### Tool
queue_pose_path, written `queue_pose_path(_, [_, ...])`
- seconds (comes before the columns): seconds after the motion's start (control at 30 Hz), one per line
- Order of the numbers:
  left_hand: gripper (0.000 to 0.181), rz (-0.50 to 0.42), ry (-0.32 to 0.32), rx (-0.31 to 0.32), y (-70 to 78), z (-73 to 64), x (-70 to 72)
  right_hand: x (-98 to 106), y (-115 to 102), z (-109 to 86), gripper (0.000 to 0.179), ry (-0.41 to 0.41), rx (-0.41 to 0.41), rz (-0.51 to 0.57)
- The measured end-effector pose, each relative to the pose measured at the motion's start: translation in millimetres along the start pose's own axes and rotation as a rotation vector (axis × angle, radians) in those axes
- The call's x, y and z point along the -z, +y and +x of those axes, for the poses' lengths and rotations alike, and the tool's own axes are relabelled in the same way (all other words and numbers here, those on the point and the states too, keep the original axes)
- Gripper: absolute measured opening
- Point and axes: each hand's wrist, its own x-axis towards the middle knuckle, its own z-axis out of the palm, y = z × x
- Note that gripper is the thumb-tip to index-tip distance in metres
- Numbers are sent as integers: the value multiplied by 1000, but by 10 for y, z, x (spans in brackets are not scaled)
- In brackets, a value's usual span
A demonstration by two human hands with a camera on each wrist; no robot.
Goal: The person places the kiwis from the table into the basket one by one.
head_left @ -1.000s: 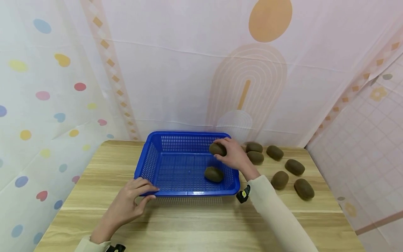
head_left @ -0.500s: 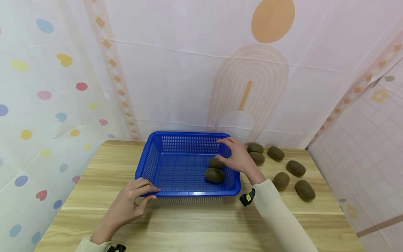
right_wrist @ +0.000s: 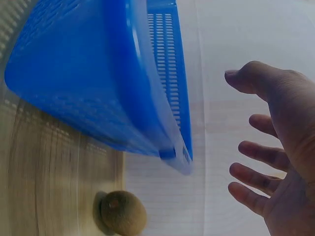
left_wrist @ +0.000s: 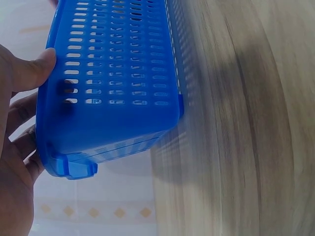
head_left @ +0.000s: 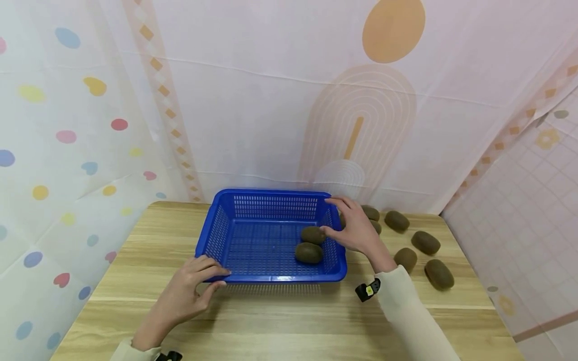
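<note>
A blue plastic basket (head_left: pixel 253 278) with slotted walls stands on the table. Two brown kiwifruit lie side by side at its right end: a front kiwi (head_left: pixel 309 253) and a rear kiwi (head_left: pixel 312 234). My left hand (head_left: pixel 187 285) pinches the rim at the near left corner; in the left wrist view its thumb (left_wrist: pixel 37 71) presses the outer side while the other fingers go behind the wall. Over the right rim hovers my right hand (head_left: pixel 356 228), fingers spread and holding nothing. In the right wrist view, this hand (right_wrist: pixel 280 147) is apart from the basket wall (right_wrist: pixel 74 59).
Several more kiwifruit (head_left: pixel 425 242) lie loose on the wooden table (head_left: pixel 271 326), right of the basket; some are partly hidden behind my right hand. One kiwi (right_wrist: pixel 123 214) shows below the basket in the right wrist view. A patterned cloth (head_left: pixel 253 115) hangs behind the table.
My right hand let go of a kiwi, which now lies behind the other one in the basket. That hand then moved right, toward the rim. My left hand stayed on the basket.
</note>
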Motion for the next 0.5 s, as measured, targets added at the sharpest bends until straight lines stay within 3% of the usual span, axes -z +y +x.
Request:
queue_pose_path(0.37, [34,9,22,-26,18,17,8,135,250,-230,74,54,-40,2])
queue_pose_path(0.5, [31,15,3,2,15,1,10,176,358,-334,76,87,-67,8])
